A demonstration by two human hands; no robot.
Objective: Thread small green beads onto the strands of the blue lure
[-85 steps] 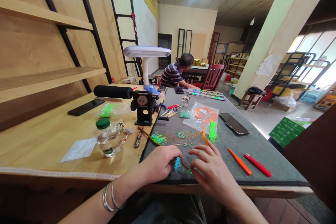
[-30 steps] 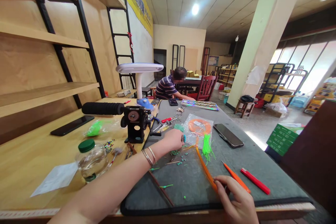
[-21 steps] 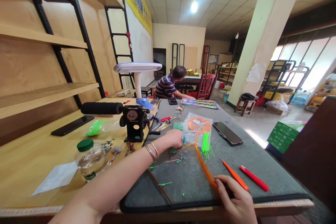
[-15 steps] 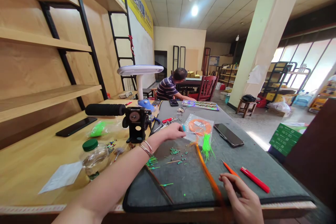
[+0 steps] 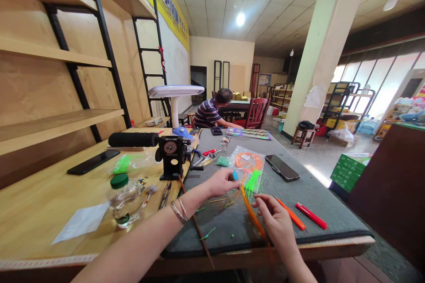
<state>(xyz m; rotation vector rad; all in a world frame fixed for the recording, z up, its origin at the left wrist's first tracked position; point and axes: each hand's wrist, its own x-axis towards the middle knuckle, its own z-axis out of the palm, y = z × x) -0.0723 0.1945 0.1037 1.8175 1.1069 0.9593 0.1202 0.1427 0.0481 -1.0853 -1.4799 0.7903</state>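
Observation:
My left hand (image 5: 222, 182) reaches in over the mat, thumb and fingers pinched, a turquoise band (image 5: 235, 175) round one fingertip. Its tips are close to the upper end of a bundle of orange strands (image 5: 251, 213), which runs down past the mat's front edge. What sits in that pinch is too small to make out. To the right of the bundle, my right hand (image 5: 275, 217) has thumb and forefinger brought together; anything between them is hidden. Bright green strands (image 5: 254, 183) lie just beyond both hands, partly over a clear bag with an orange coil (image 5: 248, 162).
An orange pen-like tool (image 5: 292, 215) and a red one (image 5: 311, 216) lie right of my right hand. Further back is a phone (image 5: 282, 167). On the left stand a black crank device (image 5: 171, 157) and a green-capped jar (image 5: 123, 203). Another person (image 5: 210, 112) sits beyond the table.
My left hand has come nearer, to the top of the orange bundle. My right hand has moved forward and left, towards the green strands. The view has shifted slightly.

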